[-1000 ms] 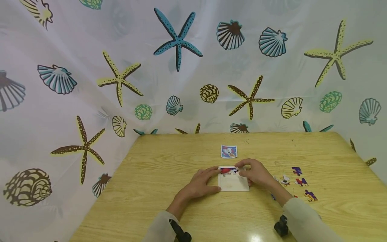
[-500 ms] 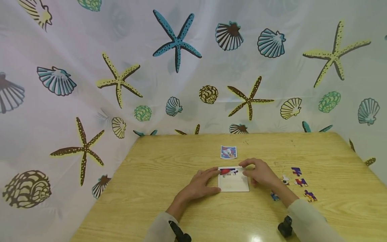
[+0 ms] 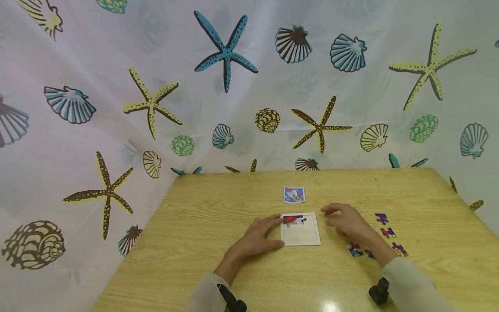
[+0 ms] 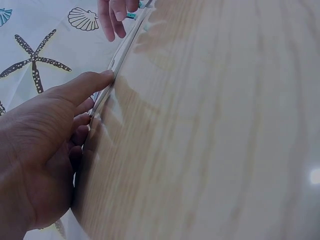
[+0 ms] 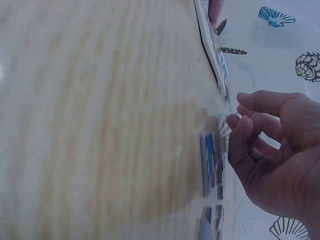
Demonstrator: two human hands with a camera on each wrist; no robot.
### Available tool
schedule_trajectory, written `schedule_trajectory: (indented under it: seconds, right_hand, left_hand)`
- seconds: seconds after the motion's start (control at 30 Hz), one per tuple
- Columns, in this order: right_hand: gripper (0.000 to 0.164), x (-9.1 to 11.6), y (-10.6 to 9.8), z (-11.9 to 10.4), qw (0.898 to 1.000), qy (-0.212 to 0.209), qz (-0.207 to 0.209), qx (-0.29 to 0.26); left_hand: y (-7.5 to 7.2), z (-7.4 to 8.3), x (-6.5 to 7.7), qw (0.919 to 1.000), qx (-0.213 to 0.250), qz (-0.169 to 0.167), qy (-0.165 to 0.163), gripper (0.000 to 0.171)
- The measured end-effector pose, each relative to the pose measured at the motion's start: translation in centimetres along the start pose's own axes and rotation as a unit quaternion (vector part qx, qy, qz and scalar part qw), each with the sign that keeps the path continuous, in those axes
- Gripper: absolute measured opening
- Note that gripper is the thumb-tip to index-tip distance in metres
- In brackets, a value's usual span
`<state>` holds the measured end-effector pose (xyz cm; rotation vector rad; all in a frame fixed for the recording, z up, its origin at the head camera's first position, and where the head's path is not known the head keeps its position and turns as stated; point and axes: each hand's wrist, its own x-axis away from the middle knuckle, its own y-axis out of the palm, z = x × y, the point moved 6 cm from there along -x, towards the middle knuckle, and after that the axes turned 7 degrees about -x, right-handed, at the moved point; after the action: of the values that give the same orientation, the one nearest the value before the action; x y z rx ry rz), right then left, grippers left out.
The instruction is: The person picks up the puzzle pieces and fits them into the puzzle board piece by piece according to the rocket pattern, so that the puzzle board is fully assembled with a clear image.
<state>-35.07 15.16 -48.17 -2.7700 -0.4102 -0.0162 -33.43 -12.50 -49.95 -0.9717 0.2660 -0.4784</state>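
A white square puzzle board (image 3: pixel 300 236) lies on the table, with joined red, white and purple puzzle pieces (image 3: pixel 293 220) in its upper left corner. My left hand (image 3: pixel 255 237) rests at its left edge, fingertips on the upper corner and thumb on the lower. To the right of the board hovers my right hand (image 3: pixel 347 222), fingers loosely bent and nothing held. Loose puzzle pieces lie near that wrist: a purple one (image 3: pixel 381 218), a red one (image 3: pixel 387 232), a purple and yellow one (image 3: pixel 399 249) and a blue and red one (image 3: pixel 355 249). The right forearm partly covers another.
A small picture card (image 3: pixel 294 195) of a white character lies behind the board. The wooden table (image 3: pixel 218 195) ends at a curtain (image 3: pixel 249 99) printed with shells and starfish, at the back and sides.
My right hand has left the board's upper right corner and moved right, towards the loose pieces. More of the board now shows. The left hand has stayed in place.
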Motion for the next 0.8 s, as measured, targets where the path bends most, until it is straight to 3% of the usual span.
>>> schedule_trajectory:
  seconds: [0.5,0.8]
  right_hand:
    - [0.041,1.0,-3.1,0.9,0.999,-0.003,0.026,0.038]
    - [0.044,2.1,-5.1,1.2,0.998,-0.022,0.025,0.056]
  left_hand:
    - [0.0,-0.2,0.1,0.9999,0.005,0.003,-0.013,0.072]
    - [0.0,-0.1,-0.1,1.0000,0.002,-0.001,0.000,0.074]
